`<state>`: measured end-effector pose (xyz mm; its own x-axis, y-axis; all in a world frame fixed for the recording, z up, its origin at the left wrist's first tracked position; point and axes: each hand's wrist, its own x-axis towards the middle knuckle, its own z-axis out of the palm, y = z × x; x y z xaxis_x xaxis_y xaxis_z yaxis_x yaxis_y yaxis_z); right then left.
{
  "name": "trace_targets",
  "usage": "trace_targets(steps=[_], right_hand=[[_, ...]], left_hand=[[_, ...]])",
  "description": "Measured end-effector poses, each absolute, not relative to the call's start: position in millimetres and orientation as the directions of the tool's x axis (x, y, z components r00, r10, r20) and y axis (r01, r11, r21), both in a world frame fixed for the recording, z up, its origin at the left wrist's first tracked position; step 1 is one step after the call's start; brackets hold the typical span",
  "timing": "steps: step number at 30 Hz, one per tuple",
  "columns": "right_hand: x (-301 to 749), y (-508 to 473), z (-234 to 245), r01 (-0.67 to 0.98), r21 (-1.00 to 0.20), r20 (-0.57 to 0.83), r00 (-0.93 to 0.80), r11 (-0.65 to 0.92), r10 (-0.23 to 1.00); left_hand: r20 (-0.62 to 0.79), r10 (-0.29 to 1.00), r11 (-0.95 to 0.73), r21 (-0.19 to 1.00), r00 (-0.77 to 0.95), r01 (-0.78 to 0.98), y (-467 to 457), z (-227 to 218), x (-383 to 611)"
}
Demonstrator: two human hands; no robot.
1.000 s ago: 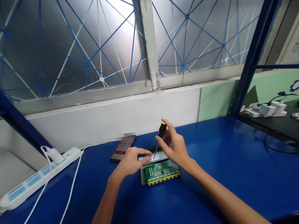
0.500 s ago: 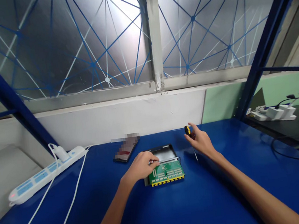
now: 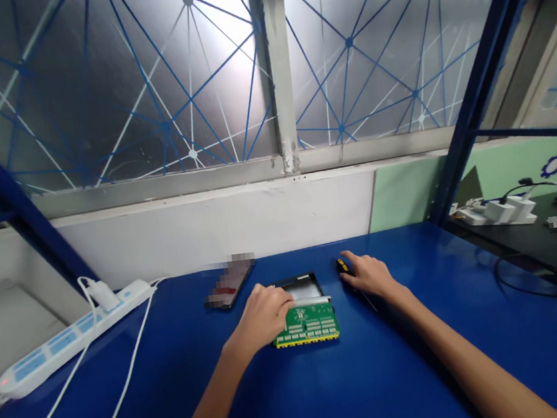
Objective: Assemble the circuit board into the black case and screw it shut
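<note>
My left hand is closed at the left side of a green circuit board, with its fingertips by the silver strip along the board's back edge. Yellow connectors line the board's front edge. Behind it lies the open black metal case, partly covered by the hand. To the right of the case, my right hand has its fingers around a screwdriver with a black and yellow handle. The screwdriver lies low at the tabletop, its thin shaft pointing toward the front right, partly under the hand.
A phone lies behind my left hand. At the left, a white power strip has a plug and white cables running to the front edge. White adapters and a black cable sit on a dark surface at the right. A low wall borders the blue table.
My right hand has lowered the screwdriver toward the tabletop, and its fingers have come down flatter. My left hand has closed more over the board's left side. The view has shifted slightly.
</note>
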<state>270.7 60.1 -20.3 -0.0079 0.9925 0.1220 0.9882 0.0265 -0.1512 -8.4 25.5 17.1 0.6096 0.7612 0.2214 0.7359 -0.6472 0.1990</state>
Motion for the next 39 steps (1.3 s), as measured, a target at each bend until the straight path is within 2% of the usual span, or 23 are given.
trace_targets(steps=[8, 14, 19, 21, 24, 27, 34, 36, 39], right_hand=[[274.1, 53.8, -8.2, 0.985, -0.171, 0.158, -0.005, 0.033, 0.987], [271.2, 47.8, -2.4, 0.974, -0.205, 0.249, -0.043, 0.096, 0.968], [263.9, 42.2, 4.3, 0.941, -0.297, 0.344, -0.054, 0.163, 0.937], [258.0, 37.5, 9.4, 0.9, -0.373, 0.372, -0.079, 0.226, 0.925], [246.9, 29.3, 15.8, 0.748, -0.51, 0.38, -0.248, 0.426, 0.891], [238.5, 25.1, 15.9, 0.635, -0.561, 0.4, -0.354, 0.531, 0.845], [237.2, 26.5, 12.3, 0.624, -0.573, 0.367, -0.384, 0.531, 0.847], [237.1, 25.1, 13.3, 0.569, -0.646, 0.33, -0.393, 0.509, 0.858], [237.1, 23.1, 13.5, 0.415, -0.837, 0.149, -0.453, 0.356, 0.879]], left_hand=[[0.292, 0.751, -0.648, 0.149, 0.593, 0.747, 28.2, 16.8, -11.2], [0.359, 0.725, -0.665, 0.143, 0.588, 0.733, 27.3, 18.3, -11.1], [0.452, 0.673, -0.697, 0.121, 0.585, 0.707, 29.4, 15.9, -11.5], [0.514, 0.635, -0.712, 0.1, 0.577, 0.695, 30.1, 14.5, -11.4], [0.575, 0.584, -0.725, 0.052, 0.573, 0.687, 29.4, 15.1, -10.1], [0.597, 0.55, -0.741, 0.025, 0.585, 0.671, 27.2, 18.8, -8.5], [0.617, 0.519, -0.778, 0.054, 0.592, 0.626, 25.1, 23.8, -7.6], [0.612, 0.52, -0.792, 0.084, 0.596, 0.605, 24.4, 24.3, -7.1], [0.598, 0.541, -0.8, 0.147, 0.592, 0.582, 22.7, 25.7, -6.1]])
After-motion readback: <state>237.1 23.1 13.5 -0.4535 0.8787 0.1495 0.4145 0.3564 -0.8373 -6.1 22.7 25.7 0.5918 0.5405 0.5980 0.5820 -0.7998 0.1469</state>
